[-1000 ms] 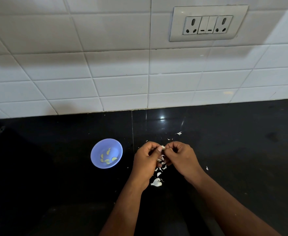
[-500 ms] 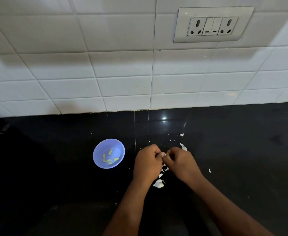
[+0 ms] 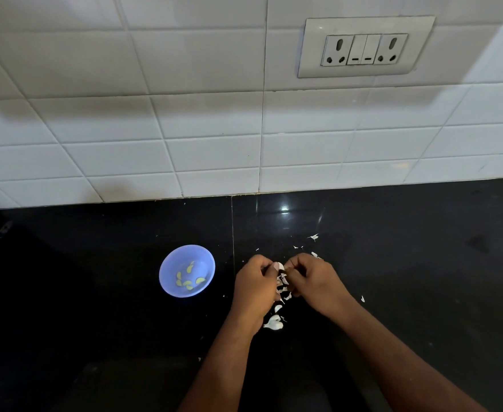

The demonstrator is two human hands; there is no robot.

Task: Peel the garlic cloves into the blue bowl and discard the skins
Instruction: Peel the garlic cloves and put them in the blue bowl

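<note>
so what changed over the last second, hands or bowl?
Very little. The left hand and right hand stay together, both pinching the same small white garlic clove, working its skin; nothing was let go. The whole view slid slightly, so the camera moved, not the things. The round blue plastic bowl with its peeled yellowish cloves and the white skin scraps on the black counter lie as before.
</note>
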